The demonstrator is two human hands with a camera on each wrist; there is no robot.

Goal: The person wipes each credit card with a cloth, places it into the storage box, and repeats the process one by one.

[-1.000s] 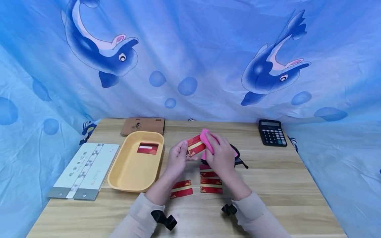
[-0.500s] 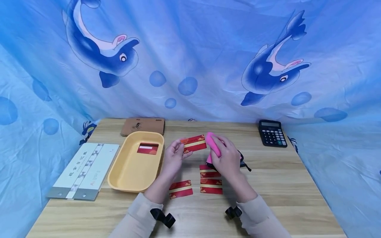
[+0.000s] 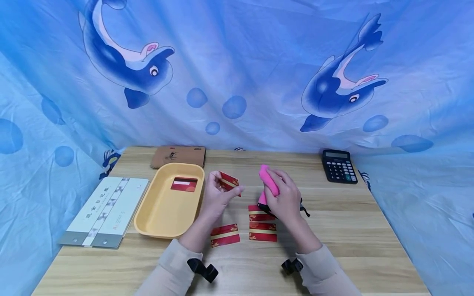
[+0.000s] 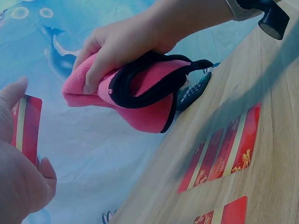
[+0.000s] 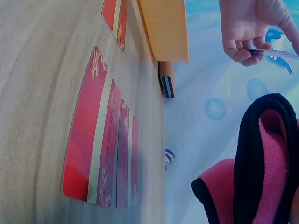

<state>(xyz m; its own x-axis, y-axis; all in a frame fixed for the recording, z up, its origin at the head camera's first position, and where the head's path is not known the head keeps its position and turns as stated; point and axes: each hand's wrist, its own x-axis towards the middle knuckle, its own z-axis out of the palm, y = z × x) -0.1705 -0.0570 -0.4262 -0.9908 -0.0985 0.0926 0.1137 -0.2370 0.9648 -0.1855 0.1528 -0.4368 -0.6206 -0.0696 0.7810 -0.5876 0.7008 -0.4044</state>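
A red and gold card (image 3: pixel 229 181) is pinched between the thumb and fingers of my left hand (image 3: pixel 216 197), held above the table and tilted. My right hand (image 3: pixel 285 197) grips a folded pink cloth with black edging (image 3: pixel 269 181), to the right of the card and apart from it. In the left wrist view the cloth (image 4: pixel 145 93) hangs folded from the right hand's fingers. Below the hands, two red cards (image 3: pixel 262 232) lie one behind the other, and another red card (image 3: pixel 225 235) lies to their left.
A yellow tray (image 3: pixel 166 209) at the left holds one red card (image 3: pixel 184 184). Beyond it is a brown wallet (image 3: pixel 178 157), and left of it a white and grey notebook (image 3: pixel 105 211). A black calculator (image 3: pixel 339 165) lies at the back right.
My right hand has drawn the cloth off the held card and to the right. My left hand has moved slightly left and turned the card to an angle.
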